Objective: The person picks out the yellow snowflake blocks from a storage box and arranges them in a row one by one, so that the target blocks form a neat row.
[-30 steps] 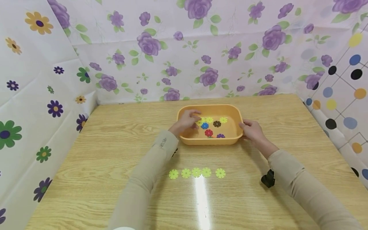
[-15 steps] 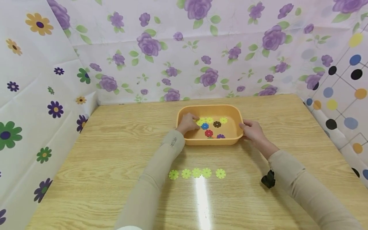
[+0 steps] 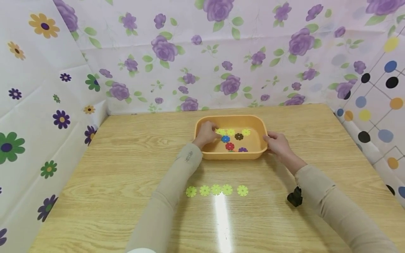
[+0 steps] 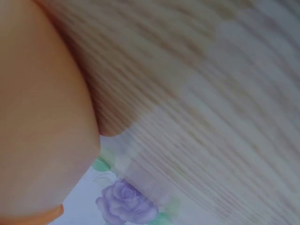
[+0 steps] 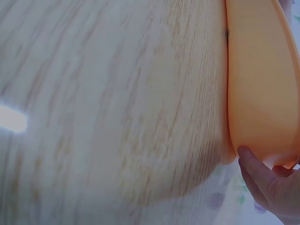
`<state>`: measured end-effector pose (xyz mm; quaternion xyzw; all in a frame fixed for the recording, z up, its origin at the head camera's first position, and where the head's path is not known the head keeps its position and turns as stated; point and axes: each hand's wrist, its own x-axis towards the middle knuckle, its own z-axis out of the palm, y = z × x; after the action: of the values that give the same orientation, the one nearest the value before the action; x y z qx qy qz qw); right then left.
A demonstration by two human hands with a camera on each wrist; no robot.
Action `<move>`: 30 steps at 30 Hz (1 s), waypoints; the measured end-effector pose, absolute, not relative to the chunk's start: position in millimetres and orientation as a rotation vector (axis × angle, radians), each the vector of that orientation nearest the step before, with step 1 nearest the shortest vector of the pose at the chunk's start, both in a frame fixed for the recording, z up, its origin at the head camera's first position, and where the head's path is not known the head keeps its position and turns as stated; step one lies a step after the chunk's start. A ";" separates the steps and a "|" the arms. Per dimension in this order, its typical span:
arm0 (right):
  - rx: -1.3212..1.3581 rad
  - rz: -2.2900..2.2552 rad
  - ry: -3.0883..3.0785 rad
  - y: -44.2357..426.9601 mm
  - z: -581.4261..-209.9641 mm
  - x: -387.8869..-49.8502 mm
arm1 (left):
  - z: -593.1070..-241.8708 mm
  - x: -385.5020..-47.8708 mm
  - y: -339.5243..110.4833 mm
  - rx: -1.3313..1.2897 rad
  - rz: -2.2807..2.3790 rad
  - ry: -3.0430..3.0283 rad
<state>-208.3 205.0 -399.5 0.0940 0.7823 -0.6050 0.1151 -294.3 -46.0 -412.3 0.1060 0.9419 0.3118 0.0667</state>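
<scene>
An orange plastic tray (image 3: 230, 155) sits on the wooden table, holding flower-shaped plastic discs: several yellow discs (image 3: 230, 132), a blue disc (image 3: 225, 139), a brown disc (image 3: 238, 136), a red disc (image 3: 229, 146) and a purple disc (image 3: 243, 149). My left hand (image 3: 206, 134) reaches in at the tray's left end, thumb and fingers bent beside the yellow discs; whether it pinches one is hidden. With my right hand (image 3: 277, 143) I grip the tray's right end, also seen in the right wrist view. The left wrist view shows mostly the tray's outer wall (image 4: 47, 117) and table.
Several yellow discs, such as the rightmost yellow disc (image 3: 242, 190), lie in a row on the table (image 3: 133, 147) in front of the tray. A small black object (image 3: 295, 196) is beside the right sleeve. Patterned sheets (image 3: 209, 70) stand behind and at both sides.
The left hand went deeper into the tray, then its fingers shifted slightly up beside the yellow discs. The right hand and the tray have stayed in place.
</scene>
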 end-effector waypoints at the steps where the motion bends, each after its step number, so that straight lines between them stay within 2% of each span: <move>1: 0.275 -1.776 2.289 204.8 -400.0 -208.4 | -411.2 -293.7 -46.6 0.321 0.962 2.839; 17: 0.306 -1.768 2.292 204.9 -398.8 -208.6 | -371.7 -269.6 -62.4 0.578 1.253 2.703; 24: 0.305 -1.768 2.288 204.6 -398.6 -208.0 | -364.3 -244.5 -87.8 0.673 1.292 2.671; 30: 0.315 -1.781 2.274 203.4 -399.4 -209.1 | -360.5 -220.3 -113.7 0.650 1.285 2.681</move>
<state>-209.1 203.4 -399.4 0.1076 0.7772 -0.6088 0.1175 -220.3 -113.7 -360.5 0.2133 0.8799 0.4218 0.0491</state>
